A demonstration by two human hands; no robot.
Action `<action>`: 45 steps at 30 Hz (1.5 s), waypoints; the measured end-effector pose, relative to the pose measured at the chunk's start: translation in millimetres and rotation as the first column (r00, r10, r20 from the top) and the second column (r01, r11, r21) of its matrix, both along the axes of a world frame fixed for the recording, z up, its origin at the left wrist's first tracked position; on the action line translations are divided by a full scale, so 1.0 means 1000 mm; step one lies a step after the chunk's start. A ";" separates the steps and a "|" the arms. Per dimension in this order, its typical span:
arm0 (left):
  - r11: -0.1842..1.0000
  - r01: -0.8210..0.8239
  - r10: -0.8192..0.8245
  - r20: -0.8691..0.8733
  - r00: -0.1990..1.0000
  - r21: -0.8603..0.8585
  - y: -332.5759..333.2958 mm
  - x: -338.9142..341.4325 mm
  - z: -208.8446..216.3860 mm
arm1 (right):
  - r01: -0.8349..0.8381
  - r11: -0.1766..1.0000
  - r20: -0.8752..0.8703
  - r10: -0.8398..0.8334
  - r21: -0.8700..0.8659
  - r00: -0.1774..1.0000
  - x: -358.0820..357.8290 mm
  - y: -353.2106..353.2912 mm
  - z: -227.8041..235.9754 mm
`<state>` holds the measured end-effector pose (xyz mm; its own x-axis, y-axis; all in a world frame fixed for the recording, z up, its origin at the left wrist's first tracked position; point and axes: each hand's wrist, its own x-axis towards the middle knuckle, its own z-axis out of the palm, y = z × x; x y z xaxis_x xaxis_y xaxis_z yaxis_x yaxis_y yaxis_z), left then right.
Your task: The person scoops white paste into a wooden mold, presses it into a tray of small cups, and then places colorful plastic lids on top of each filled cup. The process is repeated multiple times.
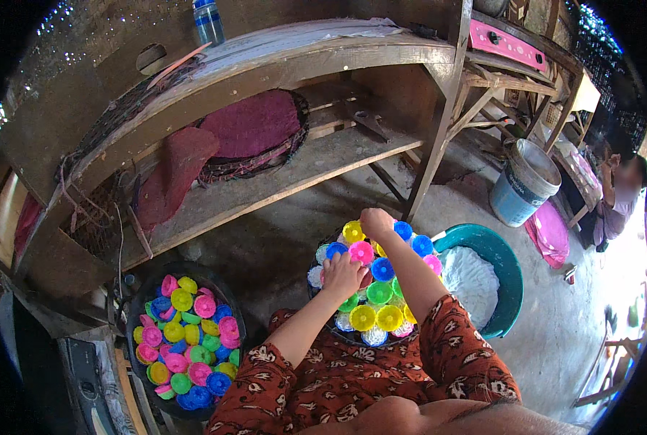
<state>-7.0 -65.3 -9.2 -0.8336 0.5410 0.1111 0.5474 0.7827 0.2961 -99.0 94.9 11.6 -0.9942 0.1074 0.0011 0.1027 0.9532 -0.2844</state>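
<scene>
Small fluted cup moulds in yellow, blue, pink and green crowd a round tray (312, 291) in front of me, several with white stuff in them. My left hand (343, 275) rests over the moulds with its fingers spread, close beside a pink mould (361, 252). At the far side of the tray, my right hand (377, 222) is closed beside a yellow mould (353, 231); whatever its fingers grip is hidden. Right of the tray stands a teal basin (512, 290) holding a white powdery or pasty mass (470, 281). A pale handle (439, 236) leans at its rim.
A dark tub (241, 319) heaped with coloured moulds sits at my left. Ahead is a wooden bench (294, 206) with a shelf holding purple cloth (247, 127). A bottle (208, 25) stands on top. Farther right are a bucket (515, 192), a pink stove (508, 45) and another person (623, 199).
</scene>
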 end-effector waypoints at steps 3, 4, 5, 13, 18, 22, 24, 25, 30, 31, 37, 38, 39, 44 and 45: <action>1.000 0.004 -0.004 -0.013 1.000 0.005 0.003 -0.001 -0.002 | 0.027 0.999 0.071 -0.030 0.038 0.997 -0.003 -0.001 -0.004; 1.000 0.002 -0.002 -0.023 1.000 0.009 0.004 -0.002 -0.002 | 0.023 0.999 0.061 -0.024 0.025 0.998 -0.003 0.000 -0.006; 1.000 0.000 0.001 -0.039 0.999 0.009 0.005 -0.003 -0.002 | 0.023 0.999 0.049 -0.024 0.026 0.999 -0.004 0.000 -0.008; 0.924 -0.338 0.344 0.000 0.939 0.181 -0.004 -0.055 0.008 | -0.042 0.997 -0.088 0.036 -0.067 0.995 0.037 0.007 0.005; 0.885 -0.459 0.448 0.117 0.886 0.083 -0.004 -0.087 0.008 | -0.044 0.999 -0.069 0.044 0.000 0.997 0.057 0.004 0.004; 0.872 -0.490 0.479 0.188 0.858 0.016 0.003 -0.094 0.006 | -0.055 0.998 -0.072 0.056 0.015 0.996 0.053 0.005 -0.003; 0.871 -0.491 0.479 0.217 0.851 0.003 0.005 -0.093 0.005 | -0.074 0.997 -0.059 0.075 0.026 0.995 0.052 0.007 -0.006; 0.867 -0.499 0.486 0.218 0.846 0.001 0.006 -0.093 0.004 | -0.088 0.996 -0.046 0.090 0.031 0.995 0.052 0.008 -0.006; 0.866 -0.500 0.479 0.260 0.839 0.015 0.003 -0.090 0.002 | -0.130 0.991 0.045 0.128 0.043 0.991 0.052 0.009 -0.009; 0.869 -0.495 0.474 0.261 0.841 0.018 0.002 -0.090 0.002 | -0.126 0.991 0.051 0.124 0.051 0.991 0.052 0.009 -0.009; 0.852 -0.522 0.496 0.248 0.832 0.048 0.003 -0.092 0.003 | -0.117 0.993 0.007 0.117 0.019 0.993 0.050 0.009 -0.014; 0.851 -0.524 0.499 0.241 0.832 0.046 0.004 -0.092 0.002 | -0.117 0.993 0.017 0.117 0.027 0.993 0.050 0.009 -0.014; 0.846 -0.531 0.504 0.248 0.827 0.053 0.004 -0.092 0.001 | -0.115 0.993 0.022 0.114 0.021 0.993 0.051 0.009 -0.013; 0.833 -0.550 0.515 0.270 0.814 0.067 0.002 -0.089 -0.001 | -0.101 0.995 0.032 0.101 -0.026 0.994 0.058 0.006 -0.003; 0.821 -0.563 0.522 0.271 0.809 0.099 0.000 -0.087 0.001 | -0.093 0.995 -0.051 0.090 -0.049 0.995 0.060 0.006 0.001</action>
<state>-94.5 -65.6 -8.2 -0.9977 -0.0173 -0.0657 -0.0484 0.8592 0.5093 -38.8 101.1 13.1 -0.9988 0.0173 0.0465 0.0007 0.9421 -0.3354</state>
